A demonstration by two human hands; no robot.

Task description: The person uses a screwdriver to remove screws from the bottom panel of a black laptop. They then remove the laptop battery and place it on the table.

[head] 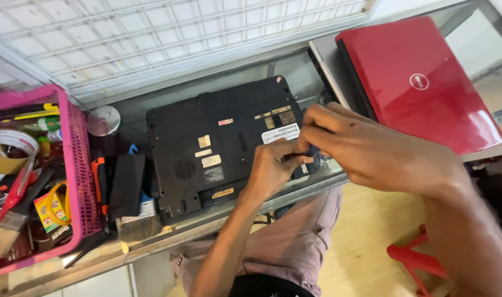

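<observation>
A black laptop (207, 148) lies upside down on a glass counter (295, 71), its base with several stickers facing up. My left hand (276, 165) rests on the laptop's right front corner with fingers curled. My right hand (366, 151) comes in from the right, its fingers pinched together at the laptop's right edge beside the left hand. What the fingertips pinch is hidden by the hands.
A closed red laptop (421, 82) sits on another silver one at the right. A pink basket (77, 165) of tools, tape and a brush stands at the left. A black block (125, 184), an orange-handled tool (99, 181) and a brush (141, 225) lie between. A red stool (416, 258) is below.
</observation>
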